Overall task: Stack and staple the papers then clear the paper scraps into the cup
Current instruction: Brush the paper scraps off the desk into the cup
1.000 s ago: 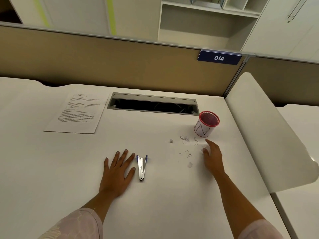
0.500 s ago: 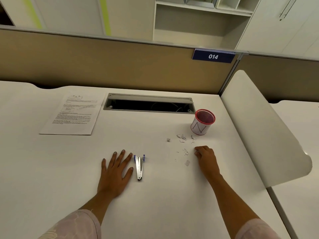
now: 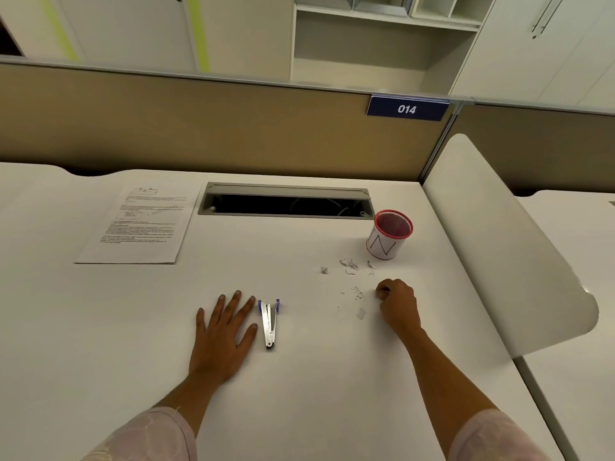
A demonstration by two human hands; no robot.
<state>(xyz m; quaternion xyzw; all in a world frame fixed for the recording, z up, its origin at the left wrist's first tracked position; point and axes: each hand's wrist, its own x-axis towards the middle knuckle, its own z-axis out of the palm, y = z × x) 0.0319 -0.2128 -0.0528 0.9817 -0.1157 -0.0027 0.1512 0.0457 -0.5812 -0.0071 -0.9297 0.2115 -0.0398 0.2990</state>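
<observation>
Curled right hand [image 3: 397, 302], fingers bunched, contents untellable, just right of scraps [image 3: 356, 292], cup [image 3: 389, 235] beyond them; left hand [image 3: 223, 331] spread flat beside stapler [image 3: 269, 322].

Two bare forearms extend from short sleeves at the bottom of the frame. The left sleeve [image 3: 149, 437] and right sleeve [image 3: 496, 439] are of pale pink fabric with a faint, lighter marbled pattern, each ending above the elbow; a loose thread shows at the left cuff. The left hand [image 3: 221, 331] and right hand [image 3: 397, 306] carry no rings, watch or gloves.
</observation>
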